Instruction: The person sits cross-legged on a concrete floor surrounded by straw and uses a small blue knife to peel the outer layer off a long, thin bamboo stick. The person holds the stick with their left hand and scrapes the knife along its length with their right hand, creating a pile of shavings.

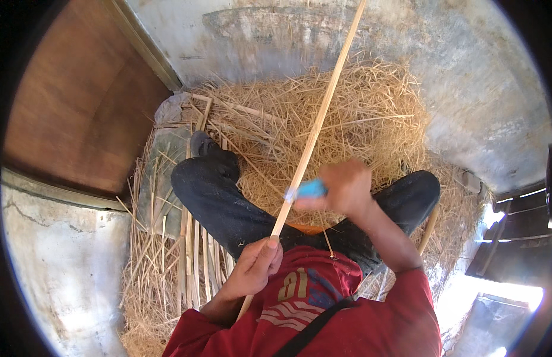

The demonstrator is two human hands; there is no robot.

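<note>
The left hand [261, 262] grips a wooden strip [314, 134]; beyond it, the right hand [347, 185] is clenched round a blue tool [311, 189].

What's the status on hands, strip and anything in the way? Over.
Left hand gripping wooden strip. Right hand holding blue tool at the strip, contact blurred. Straw heaped around legs; none seen on strip.

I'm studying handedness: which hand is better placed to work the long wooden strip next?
Probably the right hand: it holds a blue tool at the long wooden strip, which the left hand grips lower.
</note>
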